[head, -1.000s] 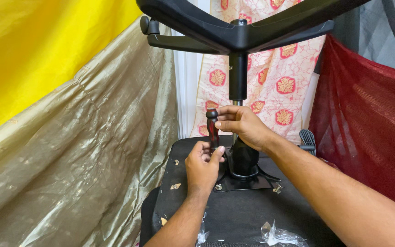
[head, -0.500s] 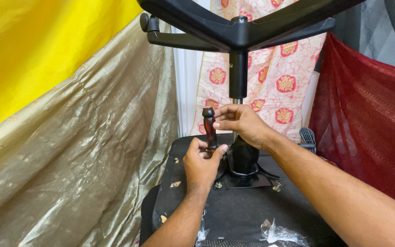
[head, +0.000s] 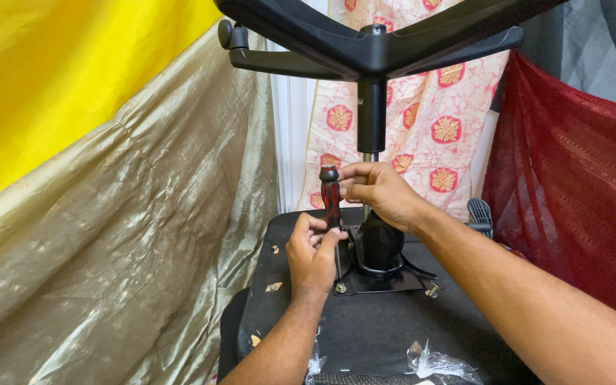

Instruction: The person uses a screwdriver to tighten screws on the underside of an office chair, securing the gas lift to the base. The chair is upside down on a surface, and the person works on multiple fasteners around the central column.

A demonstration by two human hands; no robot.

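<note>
**Screwdriver upright on the chair's mounting plate**

Little has shifted since the earlier frames: the right hand (head: 373,191) has slid slightly around the top of the screwdriver (head: 331,203), and the left hand (head: 311,251) stays low on its shaft, so the tool remains upright in the same spot.

By the look of it, the step in hand is driving a screw through the metal mounting plate (head: 386,279) into the underside of the upturned chair seat (head: 365,328). The screwdriver's red-and-black handle stands vertical just left of the gas-lift column (head: 372,114), and its tip meets a screw (head: 340,288) at the plate's front left corner. The right hand's fingers are pressed together around the handle's top, thumb and fingertips pinching it. The left hand's fingers curl closed about the lower handle and shaft, steadying it. Another screw (head: 430,291) sits at the plate's front right corner, apparently not fully seated.

Judging from this, the next move calls for steady downward pressure while turning, with the shaft kept square to the plate so the tip does not slip out of the screw head.

Above, the black star base (head: 372,43) spreads over the hands, one caster (head: 227,34) showing at the left arm's end. No true container is in view; a crumpled clear plastic bag (head: 436,363) lies on the seat near the right forearm, and I cannot tell whether it holds anything. Gold and yellow cloth (head: 108,214) hangs to the left, red mesh fabric (head: 572,199) to the right.
</note>
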